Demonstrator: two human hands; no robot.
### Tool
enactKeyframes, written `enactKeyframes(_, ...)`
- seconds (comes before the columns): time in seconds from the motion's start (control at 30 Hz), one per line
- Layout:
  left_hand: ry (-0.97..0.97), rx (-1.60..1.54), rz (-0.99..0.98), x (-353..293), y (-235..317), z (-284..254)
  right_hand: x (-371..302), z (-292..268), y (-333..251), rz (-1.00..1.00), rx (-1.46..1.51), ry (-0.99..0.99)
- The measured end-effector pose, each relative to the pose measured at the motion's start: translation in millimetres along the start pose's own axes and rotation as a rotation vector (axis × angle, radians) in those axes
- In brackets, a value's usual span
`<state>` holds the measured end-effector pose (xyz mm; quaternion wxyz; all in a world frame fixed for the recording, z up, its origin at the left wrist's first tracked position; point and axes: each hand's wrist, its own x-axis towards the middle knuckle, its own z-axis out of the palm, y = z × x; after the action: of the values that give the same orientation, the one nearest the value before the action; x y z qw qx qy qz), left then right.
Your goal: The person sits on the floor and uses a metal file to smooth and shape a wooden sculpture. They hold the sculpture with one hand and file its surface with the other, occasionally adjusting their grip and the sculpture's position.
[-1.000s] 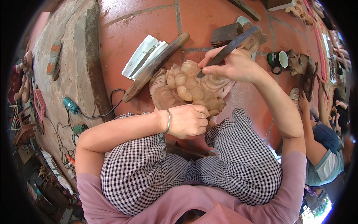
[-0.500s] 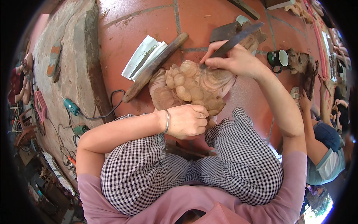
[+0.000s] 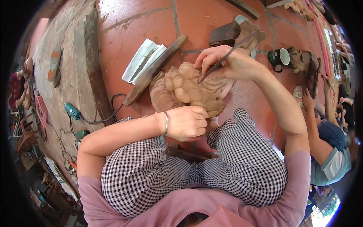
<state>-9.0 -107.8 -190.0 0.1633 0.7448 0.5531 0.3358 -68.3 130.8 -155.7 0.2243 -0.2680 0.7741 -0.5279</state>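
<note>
A brown wood carving (image 3: pixel 187 90) with a cluster of rounded lumps and grooved swirls lies between my feet. My left hand (image 3: pixel 187 123) is closed at its near edge, fingers curled against the wood. Above the carving's right part, my right hand (image 3: pixel 228 64) pinches a thin, dark flat blade (image 3: pixel 228 56). The blade is tilted, its lower end at the swirls beside the lumps and its other end pointing up to the far right. My right fingers hide part of the grooved surface.
Left of the carving lie a wooden stick (image 3: pixel 159 68) and white folded paper (image 3: pixel 140 60). A green power tool (image 3: pixel 72 111) with a cord rests on the stone slab (image 3: pixel 89 56). To the right stand a dark mug (image 3: pixel 278 58) and wood pieces (image 3: pixel 300 60); another person (image 3: pixel 327 151) sits beyond.
My right hand has turned the blade from its broad face to a narrow edge. Its lower end has shifted slightly toward me over the carving. My left hand stays at the near edge.
</note>
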Motion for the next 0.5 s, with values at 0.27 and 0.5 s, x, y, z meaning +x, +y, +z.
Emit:
enactKeyframes(0.27,-0.015,0.007,-0.008,0,1,-2,3,-5,-4,0.137,0.051,-0.038)
enactKeyframes(0.5,-0.01,0.009,-0.001,1,0,-2,4,-13,6,0.135,0.052,-0.014)
